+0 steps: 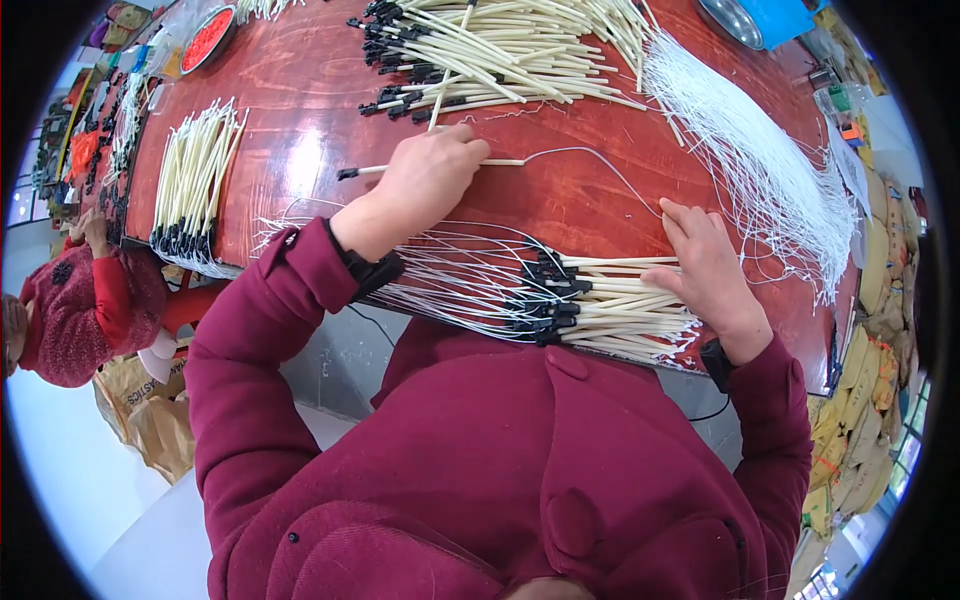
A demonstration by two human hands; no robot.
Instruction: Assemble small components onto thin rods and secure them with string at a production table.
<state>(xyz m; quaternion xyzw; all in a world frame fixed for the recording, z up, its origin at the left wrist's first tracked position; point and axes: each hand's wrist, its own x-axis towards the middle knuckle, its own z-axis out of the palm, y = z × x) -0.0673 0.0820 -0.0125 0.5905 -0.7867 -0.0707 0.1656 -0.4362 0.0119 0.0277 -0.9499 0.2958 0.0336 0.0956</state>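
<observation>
My left hand (pixel 435 175) is closed around a slim cream tube (pixel 506 162), whose black end piece (pixel 348 174) sticks out to the left. From the tube's right end a thin white wire (pixel 605 160) arcs over to the fingertips of my right hand (pixel 708 265). The wire meets the index finger there; exactly how it is gripped is hard to see, and the thumb lies apart, lower down. Below that thumb, along the near table edge, lies a bundle of cream tubes (pixel 625 290) with black end pieces. Loose wires (pixel 450 280) trail leftward from it, under my left forearm.
A large pile of cream tubes (pixel 500 55) covers the far middle of the red table (pixel 300 70). White wires (pixel 740 140) spread across the right side. A smaller tube bundle (pixel 200 165) lies left, near a dish of red pieces (pixel 207 42). Another person (pixel 95 300) sits at far left.
</observation>
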